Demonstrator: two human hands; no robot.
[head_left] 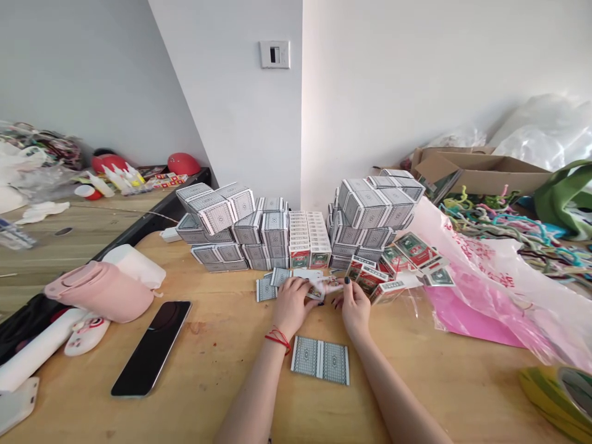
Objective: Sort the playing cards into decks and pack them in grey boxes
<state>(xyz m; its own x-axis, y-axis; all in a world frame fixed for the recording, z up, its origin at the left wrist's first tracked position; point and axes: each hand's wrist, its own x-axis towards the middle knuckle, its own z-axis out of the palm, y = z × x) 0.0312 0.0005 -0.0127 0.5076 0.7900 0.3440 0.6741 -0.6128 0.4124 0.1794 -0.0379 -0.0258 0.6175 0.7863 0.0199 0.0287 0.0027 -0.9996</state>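
My left hand (291, 299), with a red string bracelet (278, 337) at the wrist, is closed on a small playing-card box between my hands. The box is partly hidden, and its white flaps (329, 285) are smeared by motion. My right hand (356, 308) pinches the box from the other side, thumb and fingertips together. Grey patterned card pieces (266, 288) lie just beyond my left hand. A flat grey patterned two-panel piece (320, 361) lies between my forearms. Red and green card boxes (370, 279) lean in a loose heap beyond my right hand.
Grey patterned blocks (219, 213) are stacked at the back left, more blocks (365, 206) at the back right. White-sided boxes (308, 231) stand between them. A phone (152, 348) and pink case (99, 290) lie left. Pink plastic (476, 308) and yellow tape (555, 394) lie right.
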